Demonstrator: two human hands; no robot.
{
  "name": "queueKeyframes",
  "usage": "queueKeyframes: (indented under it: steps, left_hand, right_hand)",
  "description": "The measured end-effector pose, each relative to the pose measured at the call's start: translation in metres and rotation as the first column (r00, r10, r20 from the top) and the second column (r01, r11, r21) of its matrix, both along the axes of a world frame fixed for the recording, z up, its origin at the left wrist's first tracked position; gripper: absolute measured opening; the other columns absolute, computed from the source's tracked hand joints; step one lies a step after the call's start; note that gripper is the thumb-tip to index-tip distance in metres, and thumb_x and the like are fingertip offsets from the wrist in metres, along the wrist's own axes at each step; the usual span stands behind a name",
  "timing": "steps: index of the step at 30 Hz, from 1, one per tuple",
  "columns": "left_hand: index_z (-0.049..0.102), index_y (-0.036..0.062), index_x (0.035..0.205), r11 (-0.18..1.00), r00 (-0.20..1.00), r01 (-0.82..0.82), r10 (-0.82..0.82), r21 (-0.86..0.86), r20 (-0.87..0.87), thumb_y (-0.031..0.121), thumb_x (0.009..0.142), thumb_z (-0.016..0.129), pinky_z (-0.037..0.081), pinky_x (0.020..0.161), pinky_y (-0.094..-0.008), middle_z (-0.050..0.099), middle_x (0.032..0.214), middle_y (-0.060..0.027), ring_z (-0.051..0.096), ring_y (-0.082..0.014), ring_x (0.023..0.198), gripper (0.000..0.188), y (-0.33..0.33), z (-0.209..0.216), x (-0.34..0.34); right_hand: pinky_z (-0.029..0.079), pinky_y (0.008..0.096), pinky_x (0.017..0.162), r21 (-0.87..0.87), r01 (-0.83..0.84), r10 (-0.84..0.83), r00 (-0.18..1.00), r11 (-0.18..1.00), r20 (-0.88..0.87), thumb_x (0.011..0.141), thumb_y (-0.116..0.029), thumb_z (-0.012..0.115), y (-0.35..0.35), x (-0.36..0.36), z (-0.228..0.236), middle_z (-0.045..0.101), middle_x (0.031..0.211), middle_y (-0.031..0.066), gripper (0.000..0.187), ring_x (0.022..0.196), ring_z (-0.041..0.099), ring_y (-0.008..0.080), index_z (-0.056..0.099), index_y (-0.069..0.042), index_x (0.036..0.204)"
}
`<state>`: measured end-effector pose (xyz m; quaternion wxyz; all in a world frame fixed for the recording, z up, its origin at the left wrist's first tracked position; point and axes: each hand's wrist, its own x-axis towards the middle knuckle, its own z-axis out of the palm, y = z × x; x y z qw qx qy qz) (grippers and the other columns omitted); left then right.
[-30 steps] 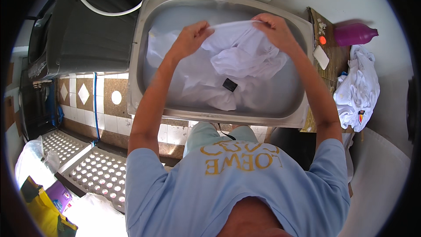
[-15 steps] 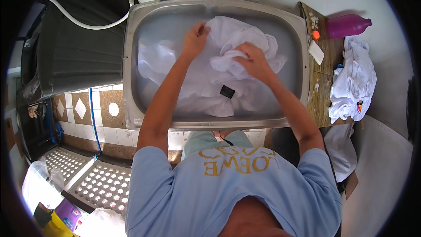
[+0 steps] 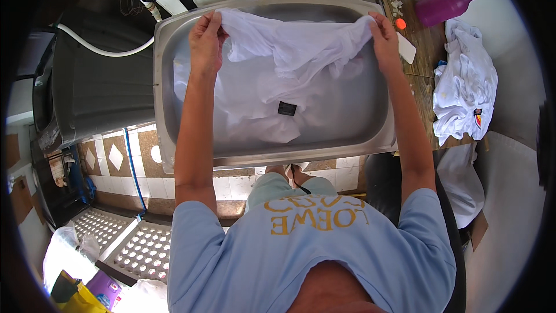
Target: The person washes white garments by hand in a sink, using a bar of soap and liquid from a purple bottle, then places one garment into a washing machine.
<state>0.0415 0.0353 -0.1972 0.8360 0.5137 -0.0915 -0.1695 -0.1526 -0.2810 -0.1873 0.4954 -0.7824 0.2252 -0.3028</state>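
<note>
A wet white garment (image 3: 289, 40) is stretched between my two hands over a metal sink basin (image 3: 278, 162). At its left end my left hand (image 3: 207, 40) pinches the cloth between thumb and fingers. My right hand (image 3: 383, 37) grips the other end near the basin's right rim. The garment's lower part hangs down into cloudy water. Below it, more white cloth (image 3: 272, 130) lies soaking, with a small black label (image 3: 286, 108) on top. Whether this is a separate piece I cannot tell.
On the right, a wooden board (image 3: 425, 75) bears a white bar (image 3: 406, 49), an orange cap (image 3: 400, 24) and a purple bottle (image 3: 446, 7). White clothes (image 3: 466, 90) lie at its right edge. A dark grey machine (image 3: 101, 72) with a white hose (image 3: 107, 53) stands left of the basin.
My hands have moved apart, left hand to the left and right hand up and right. The bunched white garment is now lifted and spread between them. The view has shifted slightly.
</note>
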Motion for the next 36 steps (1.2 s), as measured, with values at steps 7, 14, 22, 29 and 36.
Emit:
queueKeyframes:
  steps: [7, 14, 22, 29, 36]
  left_hand:
    - [0.059, 0.0052, 0.092, 0.72, 0.792, -0.327, -0.144, 0.612, 0.593, 0.02, 0.076, 0.075, 0.046, 0.064, -0.028, 0.056, 0.089, -0.0062, 0.056, -0.0158, 0.077, 0.027, -0.013, -0.048, -0.086]
    - [0.056, 0.0059, 0.087, 0.78, 0.829, -0.154, -0.233, 0.607, 0.509, 0.015, 0.087, 0.063, 0.041, 0.057, -0.0269, 0.054, 0.078, -0.0032, 0.05, -0.0131, 0.067, 0.011, -0.037, -0.056, -0.075]
    - [0.054, 0.0071, 0.087, 0.962, 0.99, 0.065, -0.096, 0.265, 0.107, 0.022, 0.094, 0.057, 0.03, 0.05, -0.0197, 0.047, 0.073, 0.006, 0.035, -0.0012, 0.06, 0.017, -0.043, -0.005, -0.031]
    - [0.059, 0.0054, 0.088, 0.947, 0.996, -0.061, 0.036, 0.315, 0.086, 0.017, 0.092, 0.059, 0.029, 0.049, -0.0185, 0.05, 0.069, 0.0061, 0.036, -0.001, 0.056, 0.012, -0.043, -0.035, -0.004]
    - [0.061, 0.0053, 0.089, 0.97, 0.991, -0.103, 0.082, 0.218, 0.103, 0.017, 0.092, 0.06, 0.029, 0.048, -0.018, 0.052, 0.07, 0.0062, 0.037, -0.0003, 0.056, 0.012, -0.016, -0.045, 0.025]
  right_hand:
    - [0.046, 0.0354, 0.062, -0.331, -0.363, 0.098, 0.789, 0.871, -0.607, 0.084, -0.027, 0.065, 0.086, -0.03, -0.036, 0.061, 0.074, 0.008, 0.026, 0.07, 0.062, 0.0226, 0.062, -0.001, 0.084]
    - [0.047, 0.0339, 0.067, 0.306, -0.238, 0.338, 0.879, 0.922, -0.335, 0.085, -0.031, 0.06, 0.077, -0.026, -0.064, 0.06, 0.075, 0.0083, 0.028, 0.071, 0.061, 0.0195, 0.061, -0.003, 0.088]
    - [0.046, 0.0293, 0.071, 0.903, -0.223, 0.047, 0.974, 0.367, 0.221, 0.087, -0.022, 0.054, 0.028, -0.023, -0.028, 0.062, 0.085, 0.0027, 0.018, 0.077, 0.061, 0.0131, 0.056, -0.008, 0.098]
    - [0.045, 0.0239, 0.051, 0.705, 0.0, 0.144, 0.979, 0.709, -0.145, 0.081, -0.01, 0.063, 0.037, 0.001, -0.051, 0.059, 0.075, -0.0013, 0.015, 0.055, 0.054, 0.0081, 0.057, -0.008, 0.095]
    - [0.047, 0.0278, 0.069, 0.669, 0.112, 0.0, 0.986, 0.735, -0.166, 0.08, -0.021, 0.069, 0.024, -0.023, -0.059, 0.06, 0.09, 0.0014, 0.037, 0.079, 0.057, 0.0105, 0.055, -0.006, 0.112]
